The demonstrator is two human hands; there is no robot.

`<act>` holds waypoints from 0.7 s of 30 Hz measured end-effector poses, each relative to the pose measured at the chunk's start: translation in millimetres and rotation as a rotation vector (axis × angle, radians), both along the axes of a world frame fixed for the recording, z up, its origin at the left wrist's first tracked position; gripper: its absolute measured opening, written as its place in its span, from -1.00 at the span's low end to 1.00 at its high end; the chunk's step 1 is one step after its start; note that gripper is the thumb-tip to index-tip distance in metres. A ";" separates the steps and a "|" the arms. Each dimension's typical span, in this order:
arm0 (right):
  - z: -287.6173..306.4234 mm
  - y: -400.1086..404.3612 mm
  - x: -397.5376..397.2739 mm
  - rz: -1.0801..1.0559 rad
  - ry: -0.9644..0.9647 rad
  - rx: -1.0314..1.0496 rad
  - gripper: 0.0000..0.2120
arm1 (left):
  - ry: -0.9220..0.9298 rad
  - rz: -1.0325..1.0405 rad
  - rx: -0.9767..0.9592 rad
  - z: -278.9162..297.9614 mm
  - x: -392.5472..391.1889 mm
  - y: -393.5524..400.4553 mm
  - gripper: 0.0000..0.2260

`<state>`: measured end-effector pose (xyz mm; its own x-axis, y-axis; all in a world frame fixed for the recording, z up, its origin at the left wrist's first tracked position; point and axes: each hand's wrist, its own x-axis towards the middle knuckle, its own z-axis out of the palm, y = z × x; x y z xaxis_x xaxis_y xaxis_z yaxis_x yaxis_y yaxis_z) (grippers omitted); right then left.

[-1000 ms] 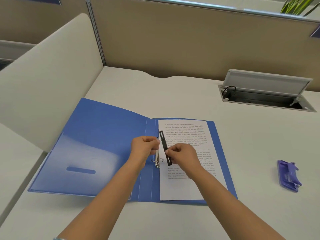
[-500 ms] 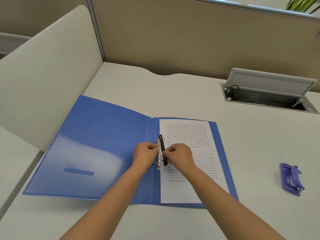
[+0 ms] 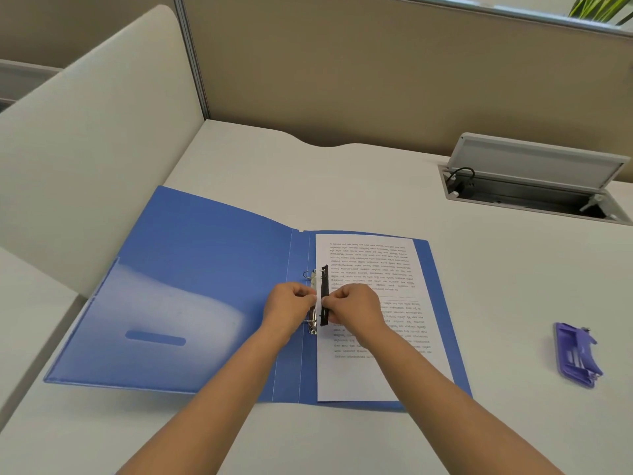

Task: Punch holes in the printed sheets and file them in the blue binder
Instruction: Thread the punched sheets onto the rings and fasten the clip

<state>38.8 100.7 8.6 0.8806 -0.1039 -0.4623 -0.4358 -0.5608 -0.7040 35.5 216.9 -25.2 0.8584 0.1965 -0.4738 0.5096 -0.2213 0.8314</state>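
Observation:
The blue binder (image 3: 191,286) lies open on the desk. A printed sheet (image 3: 373,269) rests on its right half, text upside down to me. The metal ring mechanism (image 3: 311,275) stands by the spine. My right hand (image 3: 356,306) pinches a black plastic retainer bar (image 3: 324,279), which lies along the sheet's left edge at the rings. My left hand (image 3: 289,305) is curled with its fingertips at the metal ring mechanism, just left of the bar. The lower ring is partly hidden by my fingers.
A purple hole punch (image 3: 575,354) lies on the desk to the right. An open cable tray (image 3: 534,197) with a raised lid is set into the desk at the back right. Partition panels stand behind and to the left.
The black bar has come down from a tilted, lifted position to lie flat along the sheet's edge at the rings. Both hands have closed in together over the mechanism.

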 end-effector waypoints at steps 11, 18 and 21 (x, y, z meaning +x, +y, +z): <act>-0.6 -2.5 0.3 0.023 0.010 -0.014 -0.81 | 0.068 0.033 -0.121 1.1 -5.0 8.0 -0.92; -1.9 2.1 -1.4 0.024 -0.004 0.040 -0.78 | 0.052 0.004 -0.099 3.9 -7.7 5.6 -0.86; -2.6 4.1 -0.2 0.024 0.008 0.010 -0.80 | 0.050 -0.003 -0.097 4.8 -8.4 4.4 -0.89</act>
<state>38.6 104.8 6.1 0.8790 -0.0780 -0.4704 -0.4280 -0.5640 -0.7062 27.0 221.4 -20.4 0.8336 0.1454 -0.5329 0.5506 -0.1424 0.8225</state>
